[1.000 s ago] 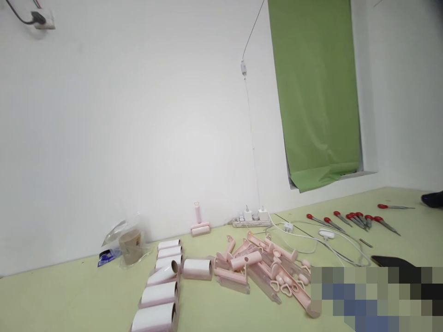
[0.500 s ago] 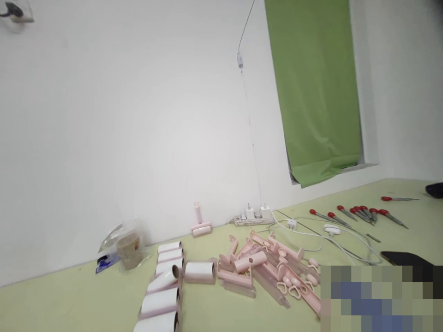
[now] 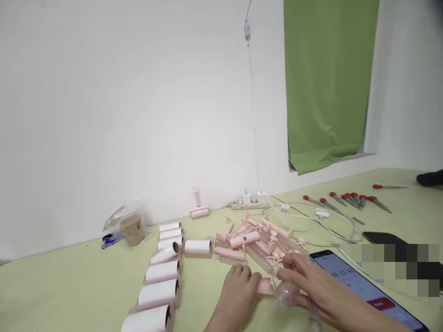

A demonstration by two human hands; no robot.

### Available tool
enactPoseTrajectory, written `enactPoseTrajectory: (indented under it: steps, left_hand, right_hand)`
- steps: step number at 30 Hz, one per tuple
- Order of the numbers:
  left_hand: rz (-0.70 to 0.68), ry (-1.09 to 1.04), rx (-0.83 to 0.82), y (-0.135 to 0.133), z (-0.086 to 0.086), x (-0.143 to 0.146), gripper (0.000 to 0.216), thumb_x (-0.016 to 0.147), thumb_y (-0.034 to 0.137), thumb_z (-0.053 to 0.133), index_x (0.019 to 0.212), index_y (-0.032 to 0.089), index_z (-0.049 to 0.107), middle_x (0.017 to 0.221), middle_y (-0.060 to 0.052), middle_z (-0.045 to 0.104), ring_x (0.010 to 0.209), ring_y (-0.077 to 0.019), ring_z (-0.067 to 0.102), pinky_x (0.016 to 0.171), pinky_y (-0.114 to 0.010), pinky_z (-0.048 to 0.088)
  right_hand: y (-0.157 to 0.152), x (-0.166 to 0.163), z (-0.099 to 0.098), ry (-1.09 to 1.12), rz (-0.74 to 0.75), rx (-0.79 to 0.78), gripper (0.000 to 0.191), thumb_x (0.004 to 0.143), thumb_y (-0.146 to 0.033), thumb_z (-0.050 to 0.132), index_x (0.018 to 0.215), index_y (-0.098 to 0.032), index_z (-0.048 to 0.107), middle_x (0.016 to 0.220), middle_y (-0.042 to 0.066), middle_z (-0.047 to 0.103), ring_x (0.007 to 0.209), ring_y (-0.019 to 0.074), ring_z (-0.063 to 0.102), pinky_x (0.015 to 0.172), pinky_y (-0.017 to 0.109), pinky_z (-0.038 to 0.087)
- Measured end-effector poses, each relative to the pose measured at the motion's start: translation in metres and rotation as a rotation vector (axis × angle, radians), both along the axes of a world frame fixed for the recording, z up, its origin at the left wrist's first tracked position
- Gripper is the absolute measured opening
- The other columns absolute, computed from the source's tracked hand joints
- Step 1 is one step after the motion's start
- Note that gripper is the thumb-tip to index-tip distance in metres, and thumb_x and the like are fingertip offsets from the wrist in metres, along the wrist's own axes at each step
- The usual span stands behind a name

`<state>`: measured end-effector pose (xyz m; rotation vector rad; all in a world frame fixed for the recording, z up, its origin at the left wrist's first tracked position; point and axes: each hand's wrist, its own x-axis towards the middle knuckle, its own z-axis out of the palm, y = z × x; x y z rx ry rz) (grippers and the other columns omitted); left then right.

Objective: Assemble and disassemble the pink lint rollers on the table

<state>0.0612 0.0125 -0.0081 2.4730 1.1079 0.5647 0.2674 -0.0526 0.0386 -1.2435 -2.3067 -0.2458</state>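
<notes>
Pink roller parts (image 3: 244, 239) lie heaped on the pale green table (image 3: 69, 295), as before. A lit phone (image 3: 356, 287) now shows near them. Both hands have come into view since: the left hand (image 3: 238, 293), fingers curled in, holds a pink piece (image 3: 266, 286); the right hand (image 3: 316, 282), fingers and thumb nearly closed, holds a clear plastic piece (image 3: 287, 294) just beside it.

The wall (image 3: 148, 115) looks softly bright; the pixelated corner seems unreadable.

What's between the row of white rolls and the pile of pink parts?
Head view: one white roll lies between the row of rolls and the pink pile.
</notes>
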Motion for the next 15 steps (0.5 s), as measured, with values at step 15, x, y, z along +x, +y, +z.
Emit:
enactPoseTrajectory:
  steps: [15]
  left_hand:
    - [-0.083, -1.365, -0.945, -0.017, -0.006, -0.002, 0.031, 0.069, 0.046, 0.058, 0.084, 0.019, 0.059, 0.079, -0.003, 0.062, 0.077, -0.0196, 0.059, 0.062, -0.031, 0.048]
  right_hand:
    - [0.026, -0.071, 0.025, -0.417, 0.473, 0.372, 0.034, 0.088, -0.024, 0.039, 0.120, -0.033, 0.038, 0.106, 0.002, 0.055, 0.098, 0.0145, 0.048, 0.083, 0.029, 0.034]
